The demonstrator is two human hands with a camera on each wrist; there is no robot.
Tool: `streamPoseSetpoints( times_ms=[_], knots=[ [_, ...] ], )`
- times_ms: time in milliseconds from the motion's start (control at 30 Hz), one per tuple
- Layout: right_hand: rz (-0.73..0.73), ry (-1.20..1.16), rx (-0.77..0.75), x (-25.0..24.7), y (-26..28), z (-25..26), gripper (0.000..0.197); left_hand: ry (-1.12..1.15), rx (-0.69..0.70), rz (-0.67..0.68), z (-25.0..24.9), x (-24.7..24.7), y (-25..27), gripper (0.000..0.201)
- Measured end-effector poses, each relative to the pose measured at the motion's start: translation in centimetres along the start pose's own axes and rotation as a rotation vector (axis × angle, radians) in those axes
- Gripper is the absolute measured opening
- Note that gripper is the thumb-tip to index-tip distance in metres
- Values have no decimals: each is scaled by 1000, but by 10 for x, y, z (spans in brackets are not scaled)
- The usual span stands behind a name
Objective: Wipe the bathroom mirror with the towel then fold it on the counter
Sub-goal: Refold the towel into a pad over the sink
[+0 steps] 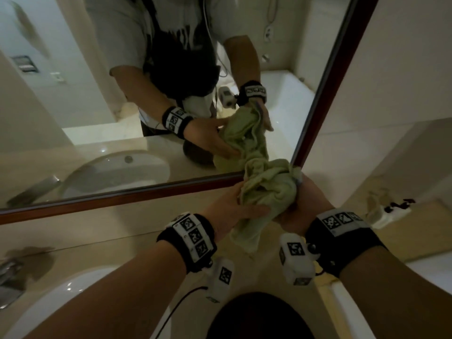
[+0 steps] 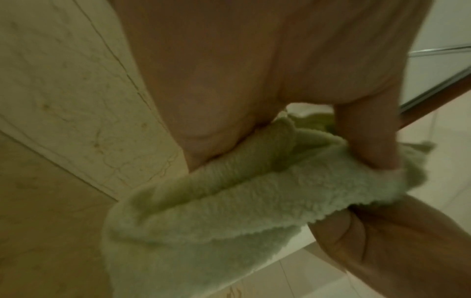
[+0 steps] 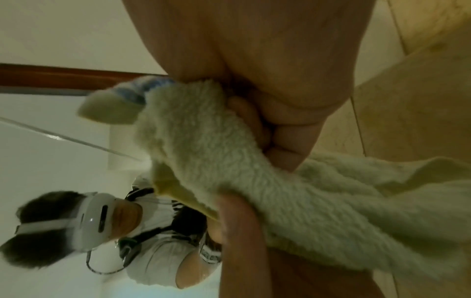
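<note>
The pale green towel (image 1: pixel 266 189) is bunched up against the lower right corner of the mirror (image 1: pixel 80 99), just above the counter. My left hand (image 1: pixel 242 204) grips its left side, thumb (image 2: pixel 367 141) pressed into the pile of the towel (image 2: pixel 229 201). My right hand (image 1: pixel 293 206) holds it from the right and underneath, fingers (image 3: pixel 277 129) curled into the towel (image 3: pixel 254 181). A loose end hangs down between my wrists. A blue-striped corner (image 3: pixel 142 88) sticks up by the mirror's dark red frame (image 1: pixel 122 199).
A white sink basin (image 1: pixel 61 299) with a metal faucet (image 1: pixel 9 277) lies at the lower left of the beige counter (image 1: pixel 117 243). A white plug adapter (image 1: pixel 389 212) sits on the counter at right. The side wall (image 1: pixel 403 81) closes in right of the mirror.
</note>
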State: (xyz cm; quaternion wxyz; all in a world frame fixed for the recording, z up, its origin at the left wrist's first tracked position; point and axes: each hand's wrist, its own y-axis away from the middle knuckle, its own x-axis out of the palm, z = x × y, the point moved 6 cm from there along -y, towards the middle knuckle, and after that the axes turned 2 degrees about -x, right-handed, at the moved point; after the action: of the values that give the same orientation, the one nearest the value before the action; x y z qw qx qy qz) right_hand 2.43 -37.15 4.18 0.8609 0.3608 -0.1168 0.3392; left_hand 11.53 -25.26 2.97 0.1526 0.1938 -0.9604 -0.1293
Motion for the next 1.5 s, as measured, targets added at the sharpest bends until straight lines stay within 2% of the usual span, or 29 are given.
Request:
streamPoseSetpoints(
  times_ms=[33, 100, 133, 200, 233, 267, 300, 333, 367, 400, 433, 500, 567, 633, 700, 733, 800, 867, 933, 1000, 1067, 1100, 1167, 1267, 1400, 1500],
  knots=[
    [38, -12, 48, 2, 2, -2, 63, -12, -15, -44, -2, -4, 2, 58],
    [18, -15, 102, -1, 3, -1, 87, -14, -46, -106, -4, -12, 7, 43],
    [47, -14, 111, 3, 6, 2, 87, -5, -56, -127, -5, -16, 10, 36],
    [68, 87, 34, 9, 13, 9, 65, 35, -73, -181, -7, -22, 17, 28],
    [65, 203, -39, 13, 17, 11, 53, 63, -79, -211, -8, -24, 21, 27],
    [45, 375, -135, 16, 19, 14, 49, 87, -84, -233, -9, -26, 23, 27],
    [25, 599, -248, 19, 21, 17, 57, 110, -88, -251, -10, -27, 26, 28],
    [16, 867, -376, 21, 20, 21, 73, 131, -95, -260, -11, -29, 29, 29],
    [45, 1088, -455, 24, 20, 19, 94, 155, -104, -254, -13, -30, 31, 30],
    [119, 1193, -468, 26, 16, 13, 108, 177, -114, -237, -14, -31, 33, 31],
    [212, 1183, -417, 29, 15, 5, 114, 204, -126, -215, -16, -31, 35, 33],
    [320, 964, -249, 30, 8, -14, 113, 268, -143, -178, -19, -32, 39, 37],
    [337, 759, -154, 33, 3, -29, 91, 319, -113, -151, -25, -37, 42, 44],
    [287, 742, -213, 38, -2, -34, 70, 320, -37, -85, -31, -41, 41, 45],
    [162, 712, -299, 38, -7, -30, 63, 273, 19, -85, -34, -48, 38, 48],
    [103, 681, -337, 36, -9, -26, 57, 231, 25, -132, -31, -55, 35, 57],
    [53, 549, -375, 35, -13, -19, 35, -14, -6, -251, -29, -63, 29, 79],
    [28, 380, -372, 31, -15, -9, 24, -323, -52, -355, -28, -65, 25, 83],
    [-29, 243, -372, 21, -17, 6, 22, -456, -55, -451, -38, -56, 25, 67],
    [-112, 182, -379, 9, -20, 19, 22, -490, -32, -381, -51, -26, 17, 25],
    [-212, 197, -406, -3, -23, 30, 20, -552, 48, -299, -65, 7, 0, 11],
    [-267, 228, -439, -9, -23, 35, 25, -581, 59, -287, -68, 17, -11, 20],
    [-330, 364, -504, -16, -24, 45, 34, -644, 85, -372, -67, 20, -33, 44],
    [-250, 618, -525, -7, -28, 55, 17, -719, 66, -484, -57, 11, -54, 46],
    [-144, 734, -468, 12, -43, 45, 16, -756, 94, -544, -53, -12, -52, 41],
    [-67, 689, -366, 37, -48, 22, 16, -726, 81, -577, -52, -42, -31, 40]
  ],
)
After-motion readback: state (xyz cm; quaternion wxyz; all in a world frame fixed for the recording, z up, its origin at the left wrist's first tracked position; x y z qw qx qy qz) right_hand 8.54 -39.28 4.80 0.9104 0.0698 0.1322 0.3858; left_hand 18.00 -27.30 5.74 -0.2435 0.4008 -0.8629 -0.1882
